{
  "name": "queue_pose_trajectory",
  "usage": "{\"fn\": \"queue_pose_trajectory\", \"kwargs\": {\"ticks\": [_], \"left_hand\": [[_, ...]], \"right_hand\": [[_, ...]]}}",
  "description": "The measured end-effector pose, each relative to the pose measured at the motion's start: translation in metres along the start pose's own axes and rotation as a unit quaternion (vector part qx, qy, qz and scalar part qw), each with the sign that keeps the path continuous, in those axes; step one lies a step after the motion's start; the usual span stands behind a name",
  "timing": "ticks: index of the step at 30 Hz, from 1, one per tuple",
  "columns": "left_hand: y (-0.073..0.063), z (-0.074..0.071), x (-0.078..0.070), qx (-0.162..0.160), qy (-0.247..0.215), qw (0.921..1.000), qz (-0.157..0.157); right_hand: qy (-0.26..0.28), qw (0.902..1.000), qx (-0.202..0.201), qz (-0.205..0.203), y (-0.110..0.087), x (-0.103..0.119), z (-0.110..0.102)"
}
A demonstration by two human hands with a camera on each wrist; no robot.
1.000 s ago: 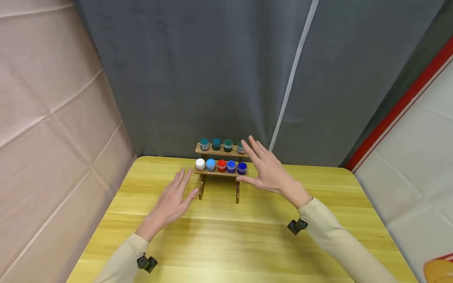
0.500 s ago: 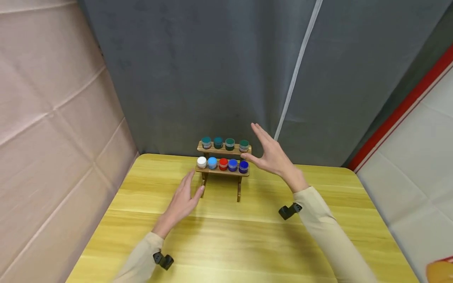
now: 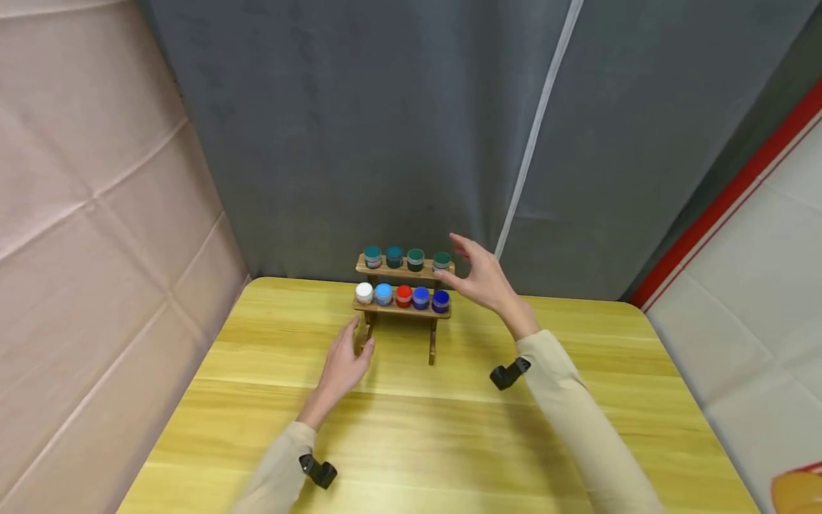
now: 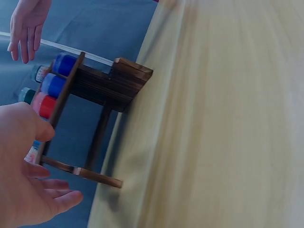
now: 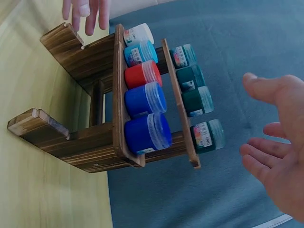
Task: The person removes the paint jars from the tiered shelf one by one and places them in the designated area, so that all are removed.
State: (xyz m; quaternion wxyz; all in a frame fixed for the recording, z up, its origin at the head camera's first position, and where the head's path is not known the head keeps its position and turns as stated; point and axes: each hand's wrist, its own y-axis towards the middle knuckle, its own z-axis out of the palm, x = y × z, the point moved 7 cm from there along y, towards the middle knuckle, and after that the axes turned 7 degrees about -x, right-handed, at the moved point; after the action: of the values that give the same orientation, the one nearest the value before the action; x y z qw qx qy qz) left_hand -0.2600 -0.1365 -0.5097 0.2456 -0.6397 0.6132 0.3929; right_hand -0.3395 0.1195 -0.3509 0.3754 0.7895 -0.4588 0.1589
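Note:
A two-tier wooden rack point(image 3: 402, 308) stands on the table and carries small paint jars. Its lower shelf bears a white jar point(image 3: 364, 293), a light blue jar point(image 3: 383, 294), a red jar point(image 3: 404, 295) and blue jars, the last a dark blue jar point(image 3: 440, 301). Along the upper shelf are several teal and green jars, the rightmost a green jar point(image 5: 207, 136). My right hand point(image 3: 480, 277) is beside that jar, fingers apart and slightly bent; the right wrist view shows a gap between them. Low at the rack's left leg, my left hand point(image 3: 343, 365) holds nothing, thumb and fingers spread.
The yellow wood-grain table point(image 3: 411, 435) reaches back to a grey curtain point(image 3: 359, 143). A pale panel point(image 3: 96, 250) rises at the left, and a white panel with a red edge point(image 3: 732, 193) at the right. An orange shape point(image 3: 796, 492) shows at the lower right.
My left hand has moved right, toward the rack's left leg. The right hand rose off the lower shelf's end, then came in beside the upper green jar with fingers more bent. The jars stay put.

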Motion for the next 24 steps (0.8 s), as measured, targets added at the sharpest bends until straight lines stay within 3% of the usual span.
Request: {"fn": "queue_pose_trajectory", "kwargs": {"ticks": [11, 24], "left_hand": [[-0.001, 0.014, 0.008, -0.02, -0.045, 0.9988, -0.003], [0.002, 0.018, 0.02, -0.04, -0.093, 0.9947, -0.016]], "right_hand": [[0.026, 0.9956, 0.011, 0.09, 0.005, -0.025, 0.018], [-0.001, 0.9968, -0.017, 0.078, 0.012, -0.026, 0.031]]}}
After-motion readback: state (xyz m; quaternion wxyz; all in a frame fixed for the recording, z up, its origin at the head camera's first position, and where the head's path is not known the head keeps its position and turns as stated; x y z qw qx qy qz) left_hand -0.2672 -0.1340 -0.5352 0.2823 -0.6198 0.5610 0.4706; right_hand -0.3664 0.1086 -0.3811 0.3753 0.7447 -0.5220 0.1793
